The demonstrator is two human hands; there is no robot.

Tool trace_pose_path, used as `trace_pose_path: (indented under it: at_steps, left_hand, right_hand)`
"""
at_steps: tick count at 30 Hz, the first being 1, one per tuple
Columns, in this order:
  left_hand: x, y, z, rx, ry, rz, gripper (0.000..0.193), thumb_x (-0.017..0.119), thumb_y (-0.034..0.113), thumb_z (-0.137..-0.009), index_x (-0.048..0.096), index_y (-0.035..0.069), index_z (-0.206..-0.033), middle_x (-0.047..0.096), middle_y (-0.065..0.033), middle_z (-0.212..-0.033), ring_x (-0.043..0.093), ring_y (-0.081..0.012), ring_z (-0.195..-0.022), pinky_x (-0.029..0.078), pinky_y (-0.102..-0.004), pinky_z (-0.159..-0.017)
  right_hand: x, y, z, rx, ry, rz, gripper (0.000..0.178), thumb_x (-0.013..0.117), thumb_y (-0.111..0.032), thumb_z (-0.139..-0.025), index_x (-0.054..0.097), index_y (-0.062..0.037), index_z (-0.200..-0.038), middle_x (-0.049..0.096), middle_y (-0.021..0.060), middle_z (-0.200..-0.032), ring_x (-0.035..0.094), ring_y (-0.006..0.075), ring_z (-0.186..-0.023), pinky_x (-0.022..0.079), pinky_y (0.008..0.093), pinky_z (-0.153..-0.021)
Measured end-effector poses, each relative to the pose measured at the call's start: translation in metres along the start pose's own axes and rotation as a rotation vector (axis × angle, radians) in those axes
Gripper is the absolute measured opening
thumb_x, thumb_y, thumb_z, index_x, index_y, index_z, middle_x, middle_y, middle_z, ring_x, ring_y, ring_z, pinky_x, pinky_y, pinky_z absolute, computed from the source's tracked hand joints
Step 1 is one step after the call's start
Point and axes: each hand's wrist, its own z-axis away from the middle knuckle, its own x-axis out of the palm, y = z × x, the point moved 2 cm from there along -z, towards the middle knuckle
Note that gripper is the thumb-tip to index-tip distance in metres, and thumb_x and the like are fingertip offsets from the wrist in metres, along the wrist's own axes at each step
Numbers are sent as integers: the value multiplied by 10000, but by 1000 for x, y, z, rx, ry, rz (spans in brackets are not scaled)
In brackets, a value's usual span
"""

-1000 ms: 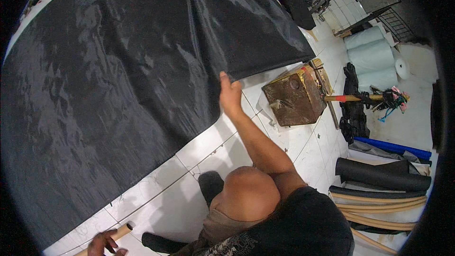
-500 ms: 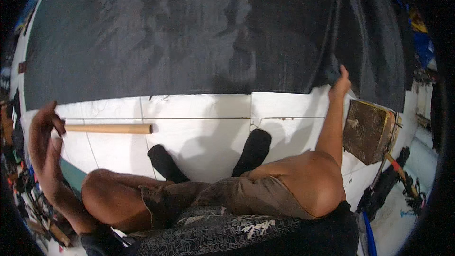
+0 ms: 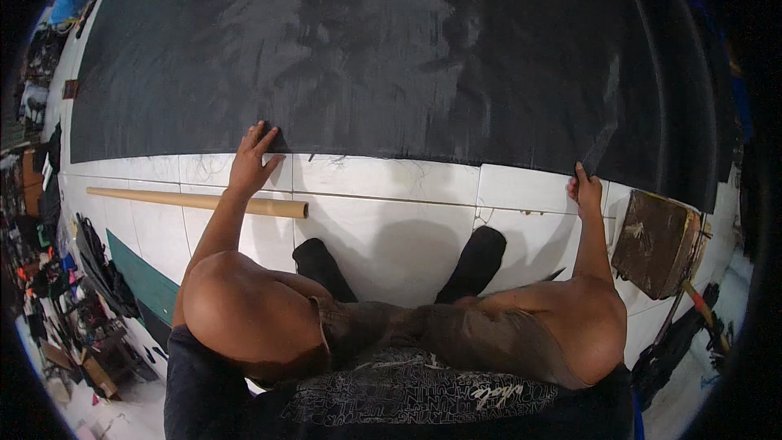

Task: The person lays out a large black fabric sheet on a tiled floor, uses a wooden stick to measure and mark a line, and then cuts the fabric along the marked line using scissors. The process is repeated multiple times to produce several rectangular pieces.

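A wide sheet of black fabric [image 3: 350, 73] is spread over the white tiled floor, its near edge running crosswise in front of my feet. My left hand [image 3: 254, 161] rests on that edge left of the middle, its fingers spread on the fabric. Toward the right end, my right hand [image 3: 586, 190] pinches the near edge between thumb and fingers. Folds rise in the fabric above and to the right of this hand. Loose threads [image 3: 407, 166] lie along the edge on the tiles.
A long tan cardboard tube [image 3: 195, 200] passes beneath my left forearm. By my right arm stands a worn brown block-shaped object [image 3: 654, 243]. A green board [image 3: 142, 281] lies at the left, beside a heap of assorted items [image 3: 65, 293]. Both my feet in black socks [image 3: 472, 265] are on the tiles.
My left hand has moved from the air at the far left to the fabric's edge. My right hand has come slightly nearer, and the lifted right part of the fabric now lies flatter.
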Motion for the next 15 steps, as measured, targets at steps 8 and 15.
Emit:
trace_pose_path:
  at_steps: [8, 15]
  left_hand:
    - [11, -13, 6, -2, 61, -1, 498, 680, 266, -849, 543, 175, -1319, 453, -157, -1410, 429, -357, -1299, 392, -430, -1056]
    - [11, -15, 6, 2, 52, 7, 468, 663, 266, -862, 554, 170, -1307, 479, -157, -1387, 461, -364, -1269, 414, -435, -1034]
  right_hand:
    - [15, -11, 13, -50, 115, -15, 294, 650, -253, -911, 423, -90, -818, 552, 40, -623, 565, 142, -509, 455, 264, -421]
    - [16, -3, 12, -53, 133, -18, 290, 665, -273, -898, 453, -101, -800, 541, 18, -612, 558, 128, -505, 447, 258, -428]
